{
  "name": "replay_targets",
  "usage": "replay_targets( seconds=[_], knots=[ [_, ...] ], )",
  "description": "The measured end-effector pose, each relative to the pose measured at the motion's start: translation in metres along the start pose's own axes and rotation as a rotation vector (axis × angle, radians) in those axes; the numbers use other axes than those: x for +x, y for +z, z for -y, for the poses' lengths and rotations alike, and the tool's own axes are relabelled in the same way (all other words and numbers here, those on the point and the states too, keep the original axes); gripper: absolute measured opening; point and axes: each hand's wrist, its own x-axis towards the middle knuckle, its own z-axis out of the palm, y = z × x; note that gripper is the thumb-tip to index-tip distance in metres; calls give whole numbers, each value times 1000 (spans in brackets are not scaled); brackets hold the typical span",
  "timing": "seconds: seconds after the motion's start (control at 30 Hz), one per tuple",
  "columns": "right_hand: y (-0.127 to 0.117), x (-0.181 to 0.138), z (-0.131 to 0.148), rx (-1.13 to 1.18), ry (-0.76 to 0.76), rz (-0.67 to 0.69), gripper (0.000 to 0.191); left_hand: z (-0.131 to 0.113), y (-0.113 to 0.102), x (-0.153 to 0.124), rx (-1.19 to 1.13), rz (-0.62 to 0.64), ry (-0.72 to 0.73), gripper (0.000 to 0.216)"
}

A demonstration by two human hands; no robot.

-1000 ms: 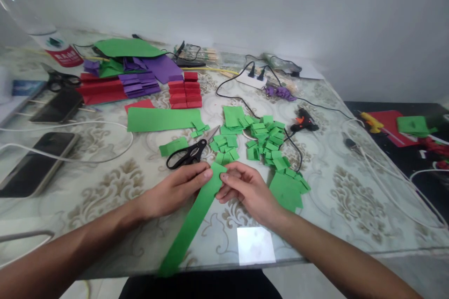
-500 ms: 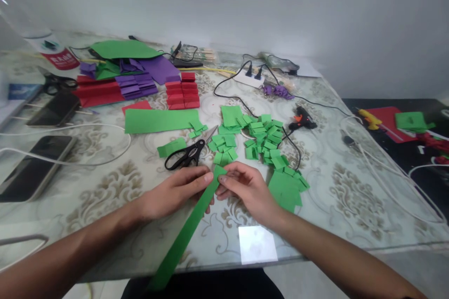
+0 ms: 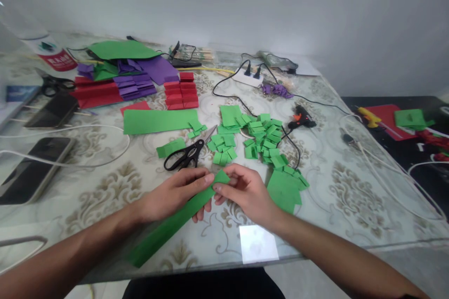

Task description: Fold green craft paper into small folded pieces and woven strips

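Observation:
Both my hands pinch the far end of a long green paper strip point(image 3: 164, 229) just above the table's near edge. My left hand point(image 3: 175, 194) grips it from the left with thumb and fingers closed on it. From the right, my right hand point(image 3: 245, 191) pinches the same end. The strip slants down to the lower left, past the table edge. Black scissors point(image 3: 184, 155) lie shut just beyond my left hand. Several small green paper squares point(image 3: 263, 138) are heaped beyond my right hand.
A larger green sheet point(image 3: 157, 120), red folded stacks point(image 3: 181, 91) and purple paper point(image 3: 140, 81) lie farther back. Two phones point(image 3: 30, 168) with white cables sit at left. A black glue gun point(image 3: 301, 119), power strip point(image 3: 250, 78) and cords lie at right.
The strip's free end has swung leftward and flattened, from hanging nearly straight toward me to slanting lower left. Both hands have stayed in place, pinching its far end.

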Motion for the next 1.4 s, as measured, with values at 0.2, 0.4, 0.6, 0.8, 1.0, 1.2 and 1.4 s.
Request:
replay_targets(
  seconds=[0.2, 0.4, 0.6, 0.8, 1.0, 1.2, 1.4],
  knots=[
    [-1, 1, -1, -12, -23, 3, 36, -5, 0, -3, 25, -28, -49, 48],
    [0, -4, 0, -77, -6, 110, 31, -6, 2, -2, 14, 14, -100, 49],
    [0, -8, 4, -336, -142, 138, 19, -5, 2, -3, 101, 116, -137, 49],
    [-14, -2, 10, -528, -306, 89, 9, -9, -2, -5, 146, 130, -190, 54],
    [-31, 6, 22, -521, -196, 53, 15, -14, -8, -8, 204, 133, -223, 52],
    [-28, 4, 22, -586, -162, 140, 18, -20, -17, -18, 348, 230, -248, 23],
    [-41, 14, 29, -414, -169, -164, 25, -33, -48, -18, 502, -84, -3, 29]
  ],
)
